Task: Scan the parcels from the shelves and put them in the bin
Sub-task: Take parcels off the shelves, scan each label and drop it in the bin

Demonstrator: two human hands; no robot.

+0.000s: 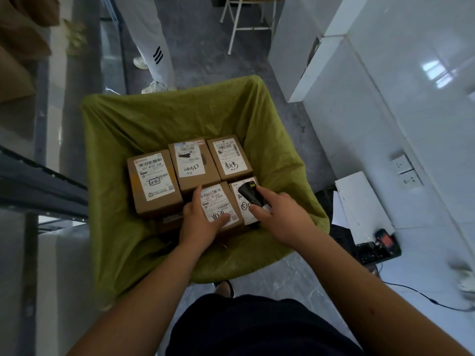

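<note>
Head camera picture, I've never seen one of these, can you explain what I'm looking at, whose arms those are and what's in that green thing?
The camera sits on a person's head, looking down, so both arms are theirs. The green-lined bin holds five brown parcels with white labels. The left hand grips the front middle parcel. The right hand holds a black scanner over the front right parcel. Behind the bin, someone else's legs stand on the grey floor.

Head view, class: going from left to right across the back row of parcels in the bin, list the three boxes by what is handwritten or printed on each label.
Box labelled 507 N705 → box handwritten 040563 → box with handwritten characters, top code unclear.
</note>
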